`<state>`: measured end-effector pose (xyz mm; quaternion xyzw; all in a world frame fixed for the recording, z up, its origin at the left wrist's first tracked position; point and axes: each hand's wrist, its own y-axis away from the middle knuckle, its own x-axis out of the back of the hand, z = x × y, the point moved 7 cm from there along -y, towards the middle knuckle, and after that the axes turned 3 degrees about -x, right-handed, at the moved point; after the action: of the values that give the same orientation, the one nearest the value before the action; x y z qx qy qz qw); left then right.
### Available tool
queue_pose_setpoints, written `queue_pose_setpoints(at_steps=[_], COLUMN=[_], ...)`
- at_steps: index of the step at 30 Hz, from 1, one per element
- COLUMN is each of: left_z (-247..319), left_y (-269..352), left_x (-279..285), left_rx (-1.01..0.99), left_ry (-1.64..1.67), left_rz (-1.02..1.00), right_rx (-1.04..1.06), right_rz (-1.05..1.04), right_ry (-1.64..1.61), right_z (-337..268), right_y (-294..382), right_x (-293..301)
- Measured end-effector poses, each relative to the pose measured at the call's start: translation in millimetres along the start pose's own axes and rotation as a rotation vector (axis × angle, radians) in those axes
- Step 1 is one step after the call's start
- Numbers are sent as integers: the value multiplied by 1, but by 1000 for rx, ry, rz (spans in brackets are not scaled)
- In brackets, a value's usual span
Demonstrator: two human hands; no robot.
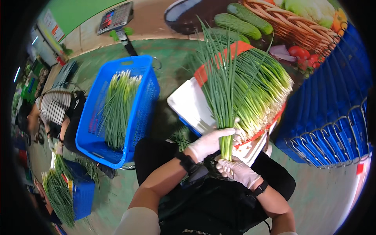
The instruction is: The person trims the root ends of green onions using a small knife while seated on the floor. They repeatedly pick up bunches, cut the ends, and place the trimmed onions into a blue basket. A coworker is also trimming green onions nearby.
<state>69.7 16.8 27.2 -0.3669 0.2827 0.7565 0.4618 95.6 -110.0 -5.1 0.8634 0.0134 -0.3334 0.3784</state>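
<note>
Upright in front of my lap is a bunch of green onions (pixel 221 100), leaves pointing away from me. My left hand (pixel 207 144), in a white glove, is wrapped around the lower stalks. Below it, my gloved right hand (pixel 238 171) grips the root end, and its fingers hide the bulbs. Just beyond lies a large heap of green onions (pixel 258 91) on a white board (pixel 191 101), with a red band (pixel 202 73) across its leaves. The heap's pale roots face me, and a red strip runs along that side.
To the left stands a blue plastic basket (pixel 147 102) holding more green onions (pixel 122 108). A digital scale (pixel 116 18) rises behind it. Stacked blue crates (pixel 323 117) with metal handles stand at right. Far left, a person (pixel 55 105) bends over green onions on another blue crate (pixel 83 191).
</note>
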Motion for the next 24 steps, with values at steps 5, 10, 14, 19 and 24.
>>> queue_pose_setpoints(at_steps=[5, 10, 14, 19, 24], left_z=[-21, 77, 196, 308, 364], left_y=[-2, 20, 93, 207, 299], left_x=[23, -22, -36, 7, 132], left_rx=[-22, -251, -395, -455, -450], left_ry=[93, -82, -387, -670, -991], left_rz=[364, 335, 352, 557, 1065], right_rx=[-116, 80, 108, 101, 75], right_rz=[20, -431, -368, -89, -5], right_ry=[108, 7, 80, 62, 100], right_z=[10, -6, -11, -18, -15], right_y=[1, 7, 1, -11, -23], right_x=[0, -41, -41, -19, -10])
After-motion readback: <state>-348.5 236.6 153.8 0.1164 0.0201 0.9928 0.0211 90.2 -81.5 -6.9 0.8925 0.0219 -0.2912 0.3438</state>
